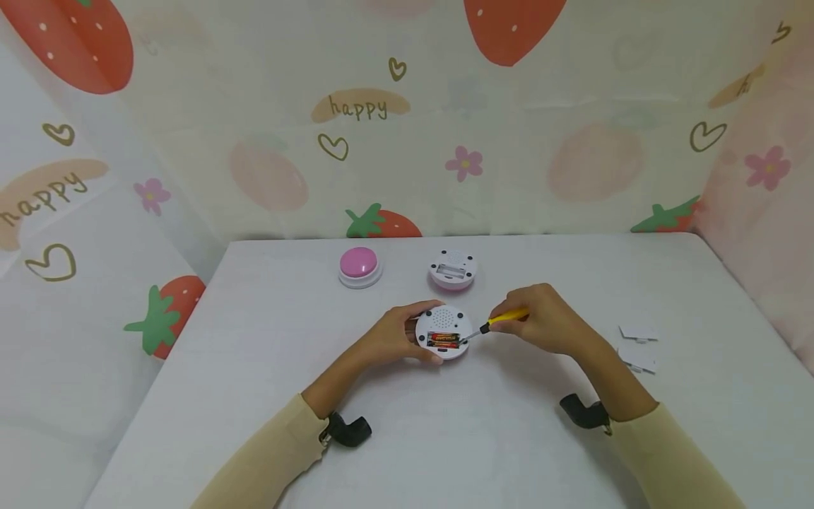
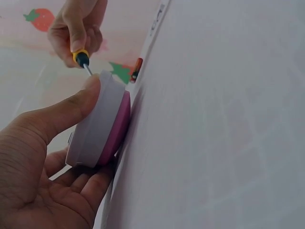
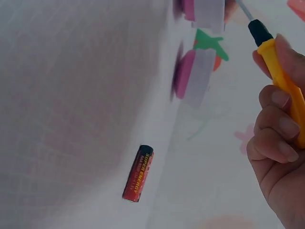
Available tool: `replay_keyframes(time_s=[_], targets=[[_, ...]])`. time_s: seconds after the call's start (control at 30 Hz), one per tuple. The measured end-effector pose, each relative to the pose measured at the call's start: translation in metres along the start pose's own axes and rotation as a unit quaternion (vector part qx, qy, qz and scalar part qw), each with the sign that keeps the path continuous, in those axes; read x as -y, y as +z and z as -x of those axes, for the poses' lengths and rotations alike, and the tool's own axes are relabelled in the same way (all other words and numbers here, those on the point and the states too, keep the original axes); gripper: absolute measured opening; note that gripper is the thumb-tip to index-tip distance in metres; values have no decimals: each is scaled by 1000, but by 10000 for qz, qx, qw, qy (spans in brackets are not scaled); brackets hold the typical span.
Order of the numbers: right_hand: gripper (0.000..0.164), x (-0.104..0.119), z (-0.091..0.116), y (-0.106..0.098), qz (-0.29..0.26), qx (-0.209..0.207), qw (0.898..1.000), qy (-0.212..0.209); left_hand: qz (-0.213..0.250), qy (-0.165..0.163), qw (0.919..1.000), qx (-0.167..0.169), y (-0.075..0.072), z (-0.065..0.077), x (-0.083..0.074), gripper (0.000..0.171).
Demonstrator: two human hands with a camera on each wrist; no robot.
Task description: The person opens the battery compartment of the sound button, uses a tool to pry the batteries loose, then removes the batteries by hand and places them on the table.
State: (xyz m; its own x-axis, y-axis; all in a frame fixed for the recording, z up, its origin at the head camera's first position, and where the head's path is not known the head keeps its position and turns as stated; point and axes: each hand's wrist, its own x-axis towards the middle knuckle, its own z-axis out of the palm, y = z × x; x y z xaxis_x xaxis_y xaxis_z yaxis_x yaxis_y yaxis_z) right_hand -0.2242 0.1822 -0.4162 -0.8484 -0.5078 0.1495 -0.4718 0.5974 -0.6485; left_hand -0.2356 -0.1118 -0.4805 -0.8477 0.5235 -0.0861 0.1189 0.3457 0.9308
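Note:
My left hand grips the edge of a round white push-button, thumb on one side and fingers on the other. It is upside down, its pink dome facing the table in the left wrist view. Red and orange batteries lie in its uncovered battery compartment. My right hand holds a screwdriver by its yellow handle. The metal shaft reaches the right end of the compartment, beside the batteries; exact contact at the tip cannot be made out.
Behind stand a pink-topped button and an upturned button with its compartment uncovered. Small white covers lie at the right. A loose AAA battery rests on the white table, hidden in the head view.

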Motion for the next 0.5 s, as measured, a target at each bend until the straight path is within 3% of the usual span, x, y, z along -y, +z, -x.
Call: replay_keyframes(time_s=[0.3,0.5], targets=[[11,-5,1,-2,-195,81,9997,101,24,-2,10000,-6,1,0,-1,92],[12,9,2,-6,361,99,9993,-97,53,25,10000,-17,1,1,-2,91]])
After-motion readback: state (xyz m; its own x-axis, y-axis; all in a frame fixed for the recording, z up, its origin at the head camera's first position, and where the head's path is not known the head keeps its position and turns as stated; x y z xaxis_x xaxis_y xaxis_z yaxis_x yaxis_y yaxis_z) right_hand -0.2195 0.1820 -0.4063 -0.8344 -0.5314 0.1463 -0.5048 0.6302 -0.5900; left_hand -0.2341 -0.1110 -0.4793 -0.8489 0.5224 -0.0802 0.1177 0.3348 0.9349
